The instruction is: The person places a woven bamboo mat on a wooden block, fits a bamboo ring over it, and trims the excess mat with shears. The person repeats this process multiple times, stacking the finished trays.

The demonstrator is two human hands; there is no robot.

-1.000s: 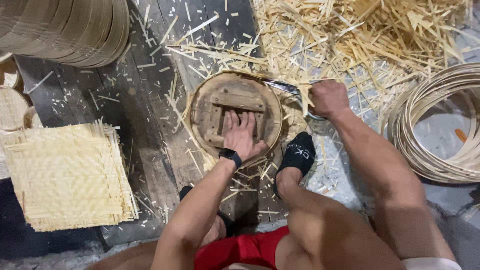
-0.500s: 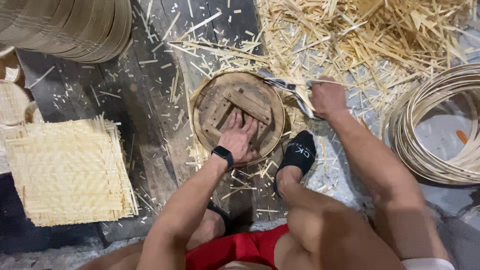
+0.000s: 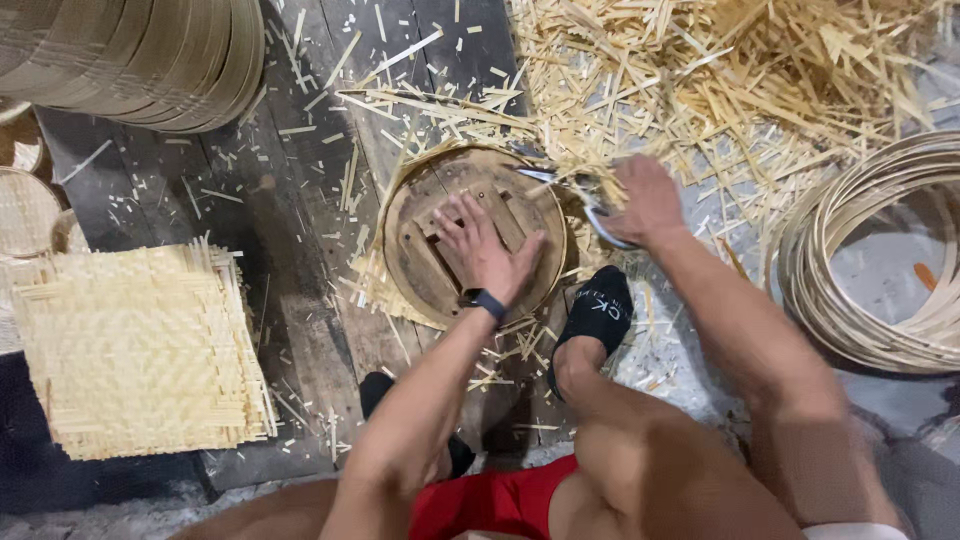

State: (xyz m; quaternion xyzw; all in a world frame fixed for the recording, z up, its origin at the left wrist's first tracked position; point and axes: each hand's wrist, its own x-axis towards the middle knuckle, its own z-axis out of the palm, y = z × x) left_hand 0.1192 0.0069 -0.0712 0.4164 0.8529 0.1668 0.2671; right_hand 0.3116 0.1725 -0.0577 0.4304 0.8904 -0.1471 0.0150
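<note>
On dark wooden floor planks (image 3: 300, 200), centre of view, lies a round shallow bamboo steamer frame w/ wooden cross-slats inside (image 3: 425, 250). Left hand (image 3: 485, 250) rests flat on the slats, fingers spread, palm down, pressing into the middle of the frame; a black wristband (image 3: 486, 300) sits on that wrist. Right hand (image 3: 648, 203) is at the frame's upper-right rim, curled shut around the handles of metal shears (image 3: 575, 195); blades point left, lying over the rim edge, touching or just above it, can't tell which. Thin woven bamboo fringe (image 3: 375, 290) sticks out from under the frame on its lower-left side.

Foot in a black sock (image 3: 595, 310) is planted just beside the frame's lower-right edge, toes nearly touching it. Red shorts (image 3: 495, 500) show at bottom centre btwn the knees.

Behind & right of the frame: a big loose heap of pale bamboo offcuts and splinters (image 3: 720, 90), spilling up to the rim. Far right: a coil of thin bamboo strip hoops (image 3: 870, 260), well apart from the frame. Left: a stack of square woven bamboo mats (image 3: 135, 350) w/ frayed edges. Top left: a tall stack of round bamboo rims (image 3: 130, 55). Small woven round pieces (image 3: 25, 205) show at the left edge, partly cut off.
</note>
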